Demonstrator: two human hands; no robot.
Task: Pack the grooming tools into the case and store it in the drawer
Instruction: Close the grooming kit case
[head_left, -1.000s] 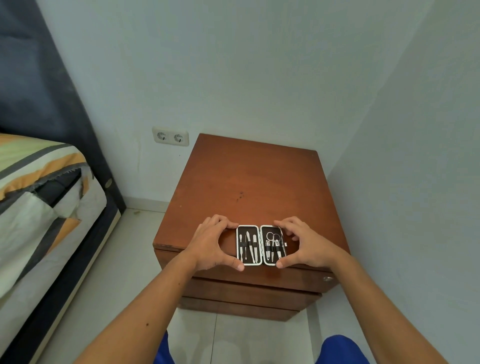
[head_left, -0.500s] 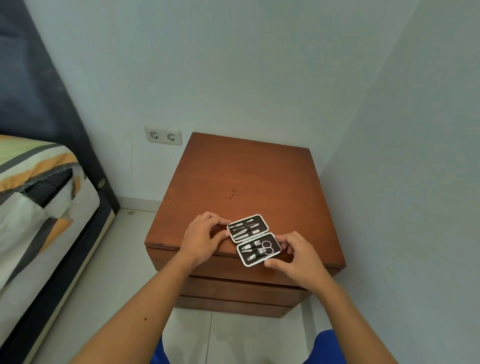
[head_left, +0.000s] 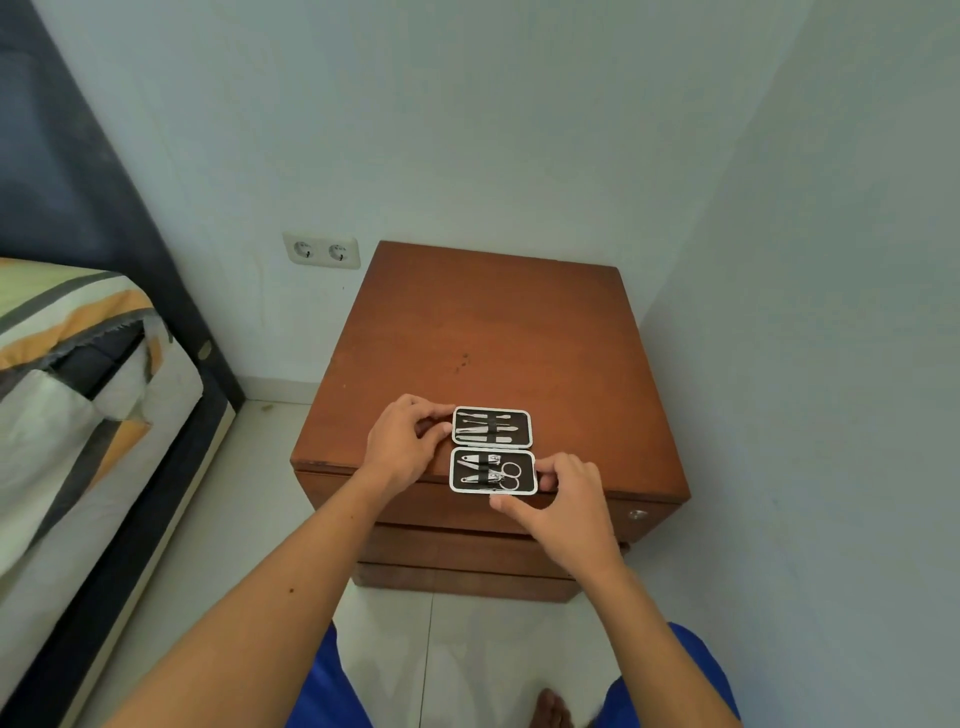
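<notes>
- A bed (head_left: 78, 374) with striped orange, grey and pale bedding sits at the far left, against a dark headboard (head_left: 67, 171).
- A double wall socket (head_left: 321, 251) is fixed low on the wall, just left of the wooden nightstand.
- The nightstand's top, a reddish-brown surface (head_left: 493, 338), carries the case near its front edge; drawer fronts (head_left: 467, 551) are stacked below, and a small metal knob (head_left: 637, 514) shows at the right of the top drawer.
- The left hand (head_left: 402, 447) rests on the surface at the left end of the case, with thumb and forefinger curled and pinching the left edge of the far half.
- The case (head_left: 492, 450) lies opened flat, its two halves one behind the other, the hinge running left to right between them. Each half is a rounded rectangle with a pale rim and a black lining.
- The far half holds several slim silver tools (head_left: 488, 427) lying lengthwise under a black strap.
- The near half holds two nail clippers (head_left: 478, 467) and small scissors (head_left: 509, 475) with looped handles toward the right, also strapped in.
- The right hand (head_left: 563, 499) grips the near half at its right end: fingers curl over the right edge, and the thumb presses the near edge, which overhangs the front of the surface slightly.
- Blue shorts (head_left: 332, 686) and a bare foot (head_left: 553, 709) show at the bottom, above a pale tiled floor (head_left: 223, 519).
</notes>
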